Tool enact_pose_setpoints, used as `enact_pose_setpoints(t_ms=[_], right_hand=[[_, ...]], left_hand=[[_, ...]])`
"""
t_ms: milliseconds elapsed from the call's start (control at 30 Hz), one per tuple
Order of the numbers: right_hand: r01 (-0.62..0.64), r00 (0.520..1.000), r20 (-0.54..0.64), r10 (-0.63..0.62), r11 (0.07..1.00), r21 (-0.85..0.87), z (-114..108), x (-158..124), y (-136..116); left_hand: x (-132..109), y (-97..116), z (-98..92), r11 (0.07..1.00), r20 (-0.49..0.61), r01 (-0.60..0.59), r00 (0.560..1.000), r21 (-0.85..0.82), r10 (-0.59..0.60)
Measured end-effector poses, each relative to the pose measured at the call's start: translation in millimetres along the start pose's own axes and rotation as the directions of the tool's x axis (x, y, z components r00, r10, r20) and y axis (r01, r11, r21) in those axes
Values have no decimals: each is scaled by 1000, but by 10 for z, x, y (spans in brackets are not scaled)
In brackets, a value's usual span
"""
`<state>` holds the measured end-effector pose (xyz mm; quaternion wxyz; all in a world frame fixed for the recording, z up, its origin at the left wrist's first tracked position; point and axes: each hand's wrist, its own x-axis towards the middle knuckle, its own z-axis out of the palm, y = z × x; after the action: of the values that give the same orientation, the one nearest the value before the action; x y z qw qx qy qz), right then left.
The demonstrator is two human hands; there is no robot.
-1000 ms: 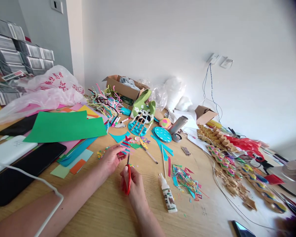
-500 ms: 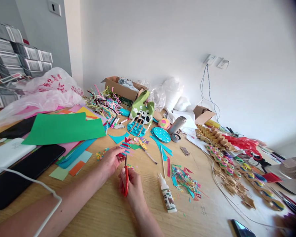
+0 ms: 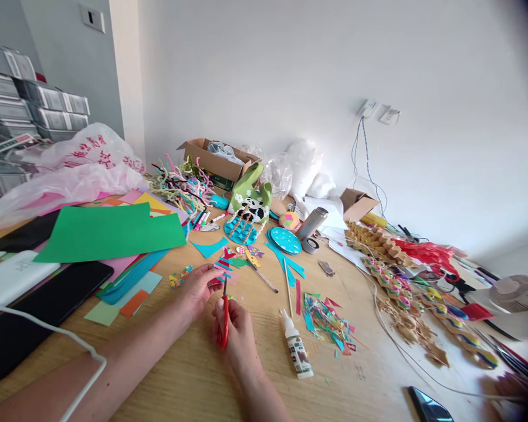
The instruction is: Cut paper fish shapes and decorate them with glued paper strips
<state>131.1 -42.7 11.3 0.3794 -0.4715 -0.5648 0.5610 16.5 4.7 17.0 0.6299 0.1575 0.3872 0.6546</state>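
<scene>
Between its thumb and fingertips my left hand (image 3: 201,287) pinches a small striped paper cutout (image 3: 224,262), red, blue and pink, with a fish-like outline. My right hand (image 3: 240,334) is closed around the red-handled scissors (image 3: 224,322). Their dark blades point away from me and reach the lower edge of the cutout. Whether the blades are parted is too small to tell. Just beyond lie decorated paper fish shapes (image 3: 246,253) and a pen (image 3: 264,276). A white glue bottle (image 3: 297,349) lies to the right of my right hand.
Green paper (image 3: 114,234) tops a stack of coloured sheets at left, beside a black tablet-like slab (image 3: 39,319). Paper scraps (image 3: 328,321) are heaped at right. A steel flask (image 3: 313,223) leans near a blue disc (image 3: 284,240). At lower right are a phone (image 3: 429,404) and a blurred hand (image 3: 506,387).
The view has turned slightly, so most things sit a little farther left. The striped cutout has tilted a bit in my left hand. Both hands keep their holds.
</scene>
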Motion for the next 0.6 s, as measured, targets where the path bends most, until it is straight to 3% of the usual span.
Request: enact_pose_setpoints(t_ms=[600], right_hand=[[-63,998,-33,62,998,-21,-30,18,-29]], left_hand=[[-66,3,43,999,5,16,1000,32,-16]])
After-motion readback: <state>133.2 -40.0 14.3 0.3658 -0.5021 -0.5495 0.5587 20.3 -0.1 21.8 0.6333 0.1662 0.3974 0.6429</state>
